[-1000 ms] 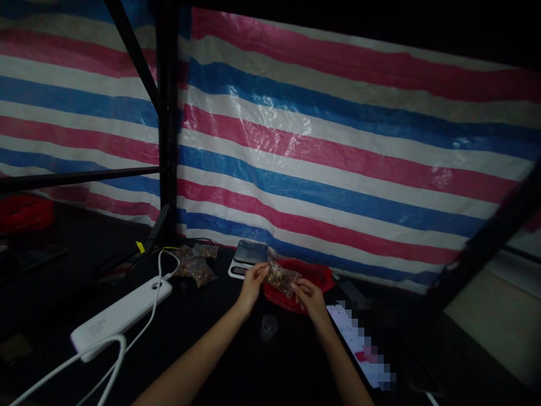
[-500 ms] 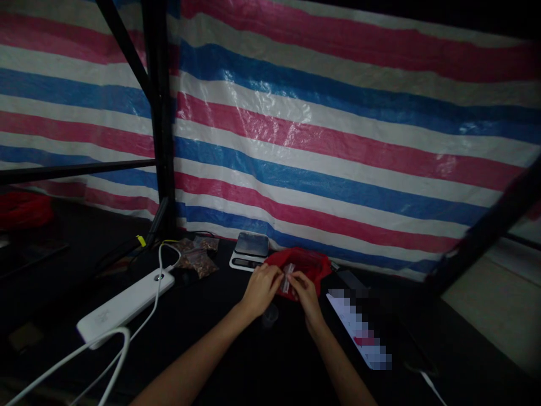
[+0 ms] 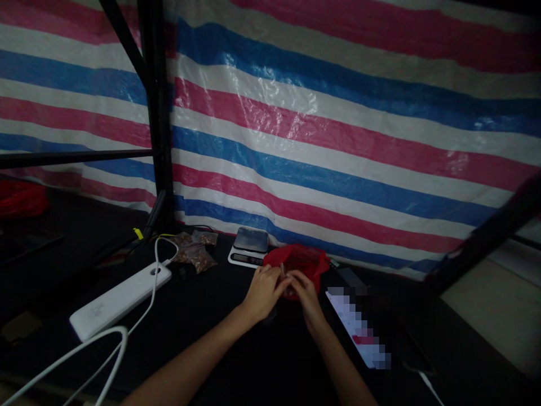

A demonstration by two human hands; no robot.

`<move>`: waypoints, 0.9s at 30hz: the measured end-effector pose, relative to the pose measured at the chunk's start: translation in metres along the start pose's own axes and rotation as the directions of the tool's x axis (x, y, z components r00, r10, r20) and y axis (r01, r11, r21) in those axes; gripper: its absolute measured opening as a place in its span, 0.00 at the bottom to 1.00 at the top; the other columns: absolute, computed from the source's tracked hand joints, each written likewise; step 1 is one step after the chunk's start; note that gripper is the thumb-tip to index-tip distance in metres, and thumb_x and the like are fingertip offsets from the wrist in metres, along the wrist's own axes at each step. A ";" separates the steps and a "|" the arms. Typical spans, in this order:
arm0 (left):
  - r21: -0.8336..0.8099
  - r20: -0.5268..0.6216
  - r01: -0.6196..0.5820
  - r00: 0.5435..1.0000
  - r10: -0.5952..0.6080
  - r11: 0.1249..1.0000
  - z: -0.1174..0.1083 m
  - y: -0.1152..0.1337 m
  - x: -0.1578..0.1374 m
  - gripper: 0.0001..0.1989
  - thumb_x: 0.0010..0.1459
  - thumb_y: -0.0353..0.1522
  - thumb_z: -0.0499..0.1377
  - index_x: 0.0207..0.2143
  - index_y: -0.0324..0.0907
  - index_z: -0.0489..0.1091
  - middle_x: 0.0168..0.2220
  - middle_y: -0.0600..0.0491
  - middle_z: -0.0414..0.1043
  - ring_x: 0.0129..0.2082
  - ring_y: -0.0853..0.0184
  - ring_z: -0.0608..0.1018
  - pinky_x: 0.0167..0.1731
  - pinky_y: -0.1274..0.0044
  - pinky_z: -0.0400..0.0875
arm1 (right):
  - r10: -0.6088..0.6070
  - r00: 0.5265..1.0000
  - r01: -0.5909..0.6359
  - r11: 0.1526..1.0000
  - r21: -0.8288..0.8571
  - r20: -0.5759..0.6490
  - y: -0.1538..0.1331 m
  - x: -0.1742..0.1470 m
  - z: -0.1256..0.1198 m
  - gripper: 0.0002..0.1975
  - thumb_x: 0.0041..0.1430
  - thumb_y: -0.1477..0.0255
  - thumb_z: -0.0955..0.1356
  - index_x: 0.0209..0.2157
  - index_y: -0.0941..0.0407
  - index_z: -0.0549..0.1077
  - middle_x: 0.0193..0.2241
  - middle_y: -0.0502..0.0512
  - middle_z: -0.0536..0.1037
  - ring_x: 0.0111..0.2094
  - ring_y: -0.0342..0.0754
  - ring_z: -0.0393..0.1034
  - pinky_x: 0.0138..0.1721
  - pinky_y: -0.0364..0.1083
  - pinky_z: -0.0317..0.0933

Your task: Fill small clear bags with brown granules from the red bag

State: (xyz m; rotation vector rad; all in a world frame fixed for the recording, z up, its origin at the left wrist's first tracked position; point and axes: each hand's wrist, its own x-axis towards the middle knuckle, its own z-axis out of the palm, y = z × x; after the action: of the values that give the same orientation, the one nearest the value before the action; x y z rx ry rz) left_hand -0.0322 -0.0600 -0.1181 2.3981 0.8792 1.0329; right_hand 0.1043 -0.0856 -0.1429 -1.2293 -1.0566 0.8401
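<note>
My left hand (image 3: 262, 290) and my right hand (image 3: 305, 293) meet at the front of a red plastic bag (image 3: 313, 262), fingertips pinched close together. Between them is a small clear zip bag (image 3: 282, 270), mostly covered by the fingers now. Both hands are closed on it. The red bag lies open behind the hands. Just beyond my left hand stands a small white digital scale (image 3: 247, 258) with a dark weighing plate. A small clear cup (image 3: 270, 317) sits below my left wrist, partly hidden by it.
Several clear bags of brown bits (image 3: 198, 256) lie left of the scale. A long white power strip or power bank (image 3: 120, 301) with white cables is at the left. A device with a lit, pixelated screen (image 3: 355, 330) lies at the right. A striped sheet (image 3: 296, 141) hangs behind.
My fingers have come closer together, and the zip bag, plainly seen before, is now mostly covered. My left hand has shifted slightly over the clear cup. The view has tilted a little.
</note>
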 end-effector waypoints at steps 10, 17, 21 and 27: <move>-0.673 0.123 0.210 0.977 -0.172 0.709 0.009 -0.020 0.012 0.15 0.53 0.40 0.51 0.27 0.36 0.67 0.24 0.52 0.71 0.24 0.70 0.72 0.26 0.81 0.63 | 0.027 0.998 -0.022 0.996 0.085 -0.052 -0.009 0.002 -0.007 0.17 0.43 0.57 0.68 0.29 0.56 0.72 0.29 0.55 0.76 0.30 0.48 0.71 0.32 0.46 0.65; -0.174 0.114 0.141 0.986 -0.122 0.975 -0.012 -0.001 0.003 0.15 0.54 0.41 0.52 0.26 0.40 0.69 0.19 0.57 0.68 0.21 0.73 0.69 0.23 0.82 0.56 | -0.029 0.999 0.032 0.987 -0.160 0.022 -0.024 -0.002 -0.008 0.19 0.37 0.55 0.70 0.24 0.58 0.75 0.26 0.57 0.77 0.31 0.52 0.70 0.32 0.46 0.64; 0.004 0.135 0.092 0.987 -0.092 0.996 -0.013 0.001 0.001 0.11 0.54 0.38 0.53 0.26 0.41 0.69 0.20 0.57 0.68 0.22 0.72 0.70 0.23 0.81 0.54 | -0.038 0.994 0.060 0.976 -0.208 0.107 -0.028 -0.004 -0.008 0.16 0.35 0.58 0.72 0.22 0.57 0.76 0.23 0.55 0.77 0.28 0.50 0.70 0.32 0.46 0.63; 0.049 0.151 0.037 0.988 -0.044 0.998 -0.013 0.000 0.001 0.12 0.55 0.40 0.52 0.29 0.43 0.69 0.24 0.55 0.71 0.27 0.69 0.73 0.26 0.81 0.56 | -0.063 0.990 0.092 0.968 -0.235 0.129 -0.027 -0.005 -0.011 0.12 0.40 0.61 0.70 0.22 0.56 0.76 0.23 0.53 0.77 0.28 0.49 0.70 0.32 0.45 0.62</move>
State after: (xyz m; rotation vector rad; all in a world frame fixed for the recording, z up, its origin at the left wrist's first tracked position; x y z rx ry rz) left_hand -0.0411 -0.0582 -0.1087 2.4488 0.9016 0.8111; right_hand 0.1121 -0.0986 -0.1176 -1.3417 -1.3267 0.7493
